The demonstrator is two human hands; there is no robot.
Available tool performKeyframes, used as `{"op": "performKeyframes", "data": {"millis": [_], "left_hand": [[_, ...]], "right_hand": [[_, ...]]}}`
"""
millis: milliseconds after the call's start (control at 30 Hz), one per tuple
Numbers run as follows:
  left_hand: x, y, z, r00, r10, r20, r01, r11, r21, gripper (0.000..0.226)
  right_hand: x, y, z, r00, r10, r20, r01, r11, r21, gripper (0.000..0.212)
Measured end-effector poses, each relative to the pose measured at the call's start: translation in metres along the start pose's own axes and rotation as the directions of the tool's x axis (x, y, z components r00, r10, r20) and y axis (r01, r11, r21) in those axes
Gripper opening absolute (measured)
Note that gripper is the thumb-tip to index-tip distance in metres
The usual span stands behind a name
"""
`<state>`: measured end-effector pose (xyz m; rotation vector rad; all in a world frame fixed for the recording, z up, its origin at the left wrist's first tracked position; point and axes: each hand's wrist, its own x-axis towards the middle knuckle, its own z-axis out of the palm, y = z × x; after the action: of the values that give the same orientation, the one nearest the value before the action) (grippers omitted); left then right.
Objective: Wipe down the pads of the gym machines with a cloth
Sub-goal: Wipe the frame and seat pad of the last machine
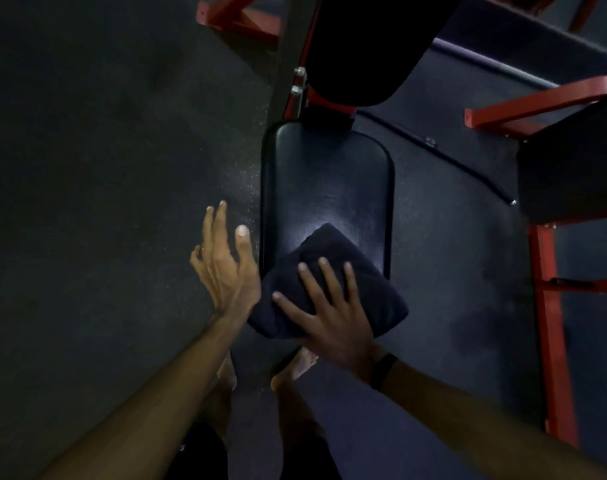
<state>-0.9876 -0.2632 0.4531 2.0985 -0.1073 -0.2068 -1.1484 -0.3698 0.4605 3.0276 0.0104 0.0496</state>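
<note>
**Cloth pressed flat on the near end of the seat pad**

The right hand [333, 313] lay on top of a folded dark cloth [326, 285], fingers straight and spread, palm pressing it down rather than gripping it. The cloth sat on the near end of a black seat pad [326, 181], with its near edge hanging past the pad's end towards the person. One corner of the cloth pointed up the pad, where a pale sheen of light fell on the vinyl just beyond it. A dark band [383, 370] circled the right wrist.

The left hand [226, 265] hovered just beside the pad's left edge, open, fingers loosely extended and holding nothing; whether it touched the pad's side could not be told.

Beyond the far end of the seat pad, a second black pad [375, 46] rose on a red bracket, with two silver bolts [298, 79] showing on the dark upright at its left. To the right stood another machine's black pad [569, 164] on a red steel frame [551, 323], well apart from the cloth. More red frame [239, 19] showed at the top left. The person's bare feet [291, 370] stood below the pad's near end.

The floor [104, 168] was dark speckled rubber, and the room was dim.
</note>
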Motion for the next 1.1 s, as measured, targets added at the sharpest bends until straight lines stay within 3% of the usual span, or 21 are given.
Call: {"op": "performKeyframes", "data": {"millis": [167,300,433,567,667,833,967,1100], "left_hand": [[0.027,0.004,-0.013,0.993,-0.069,-0.094,0.049,0.979,-0.198,0.063],[0.036,0.006,-0.012,0.994,-0.025,-0.108,0.003,0.980,-0.199,0.061],[0.038,0.011,0.000,0.983,-0.092,-0.160,0.048,0.964,-0.262,0.062],[0.037,0.026,0.008,0.990,-0.077,-0.121,0.041,0.961,-0.273,0.064],[0.037,0.036,0.009,0.995,-0.056,-0.085,0.034,0.970,-0.239,0.062],[0.032,0.051,0.020,0.987,-0.097,-0.132,0.084,0.992,-0.098,0.065],[0.018,0.052,0.047,0.996,-0.074,-0.041,0.077,0.993,0.093,0.064],[0.013,0.046,0.060,0.992,0.076,0.103,-0.108,0.929,0.354,0.065]], "right_hand": [[0.062,-0.039,-0.015,0.969,0.204,0.140,-0.219,0.971,0.100,0.075],[0.120,-0.035,-0.010,0.907,0.367,0.206,-0.400,0.905,0.147,0.075],[0.210,0.002,0.009,0.821,0.512,0.251,-0.548,0.831,0.099,0.071],[0.297,0.069,0.013,0.808,0.476,0.347,-0.527,0.848,0.062,0.058],[0.304,0.093,0.010,0.827,0.403,0.393,-0.469,0.879,0.087,0.055],[0.234,0.056,0.010,0.930,0.287,0.230,-0.332,0.924,0.189,0.052],[0.277,0.101,0.017,0.915,0.266,0.305,-0.333,0.923,0.193,0.059],[0.291,0.159,0.031,0.867,0.352,0.353,-0.459,0.840,0.290,0.068]]}}
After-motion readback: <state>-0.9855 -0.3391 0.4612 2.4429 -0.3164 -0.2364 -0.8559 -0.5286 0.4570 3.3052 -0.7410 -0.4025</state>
